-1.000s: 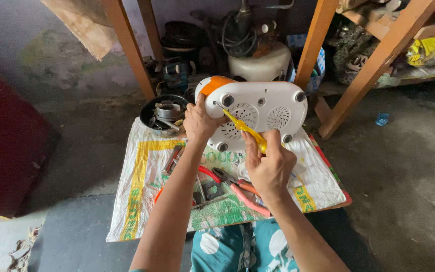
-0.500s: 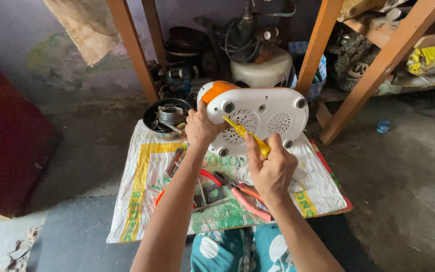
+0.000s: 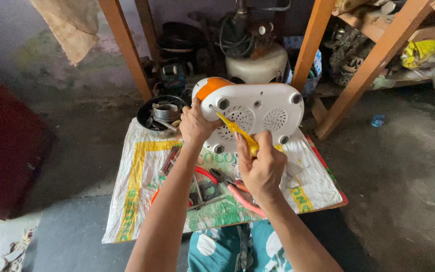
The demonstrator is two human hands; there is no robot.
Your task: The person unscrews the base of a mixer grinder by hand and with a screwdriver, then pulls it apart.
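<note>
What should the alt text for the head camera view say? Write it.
A left hand steadies a white and orange appliance base while the right hand works a yellow-handled screwdriver at its underside, over a printed sack strewn with pliers.

White plastic appliance base (image 3: 263, 118) with orange end, yellow-handled screwdriver (image 3: 237, 132), red-handled pliers (image 3: 237, 194), white woven sack (image 3: 142, 186) with yellow and green print, teal white-spotted clothing (image 3: 227, 249)

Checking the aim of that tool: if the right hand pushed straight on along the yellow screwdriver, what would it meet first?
The right hand drives the screwdriver toward the appliance's white base; its tip seems already there, near a screw hole.
</note>
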